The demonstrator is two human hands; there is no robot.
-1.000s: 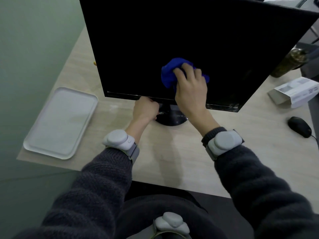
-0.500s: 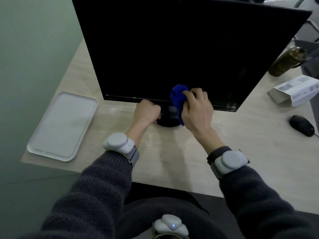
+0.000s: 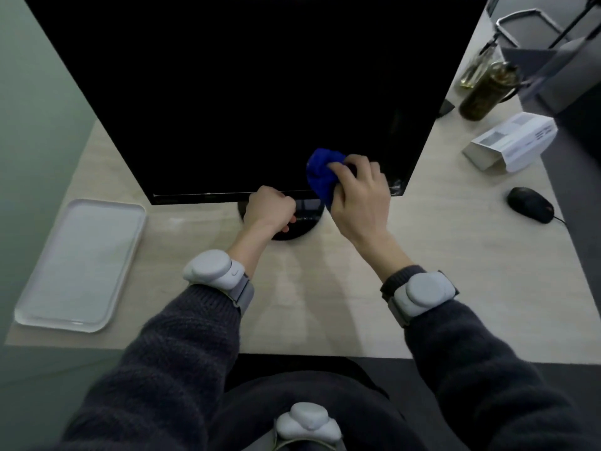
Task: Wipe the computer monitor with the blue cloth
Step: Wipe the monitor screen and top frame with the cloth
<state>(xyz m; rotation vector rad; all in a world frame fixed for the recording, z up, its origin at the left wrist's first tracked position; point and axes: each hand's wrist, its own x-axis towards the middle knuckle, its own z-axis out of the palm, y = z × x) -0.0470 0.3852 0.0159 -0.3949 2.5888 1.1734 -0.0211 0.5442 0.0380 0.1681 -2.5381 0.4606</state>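
Presently | step: you were wiping the lower screen of the black flat computer monitor (image 3: 244,92) | right grip (image 3: 361,196) curled round the bunched blue cloth (image 3: 320,177) at the bottom bezel | left grip (image 3: 270,209) was fisted by the round black stand (image 3: 292,235), contents hidden | next: probably even sweeps over the remaining glass.

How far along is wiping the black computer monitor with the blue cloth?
Done: cannot tell; no wiped patch shows. In hand: the right hand holds the bunched blue cloth against the black computer monitor near its lower edge, while the fisted left hand sits by the stand. Left: pale smears at the lower right corner.
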